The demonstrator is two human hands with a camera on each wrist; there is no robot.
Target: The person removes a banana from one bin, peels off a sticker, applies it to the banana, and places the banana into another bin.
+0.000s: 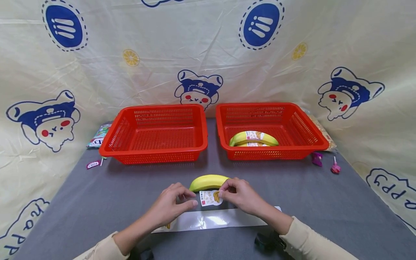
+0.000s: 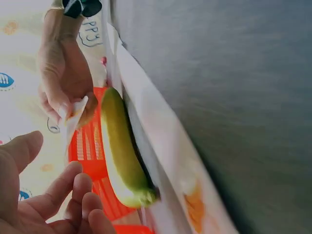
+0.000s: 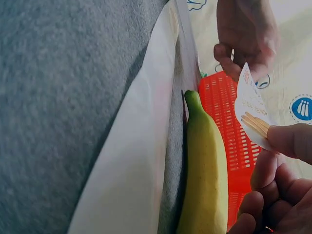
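Note:
My right hand [image 1: 242, 195] pinches a white banana-picture sticker [image 1: 208, 198] by its right edge, between thumb and finger. Close to the sticker's left end is my left hand [image 1: 172, 204], its fingers loosely bent and a gap showing between thumb and fingers in the left wrist view. Just behind the sticker a yellow banana [image 1: 208, 182] with a greenish end lies on the table. A shiny white backing strip [image 1: 214, 219] stretches across the table in front, a banana-picture sticker [image 1: 168, 225] on its left end.
Two red plastic baskets stand behind: the left basket [image 1: 152, 156] and the right basket [image 1: 276, 153], which holds bananas [image 1: 253, 137] with stickers. Snack bags [image 1: 99, 136] and small sweets [image 1: 335, 167] lie beside them. A printed cloth hangs at the back.

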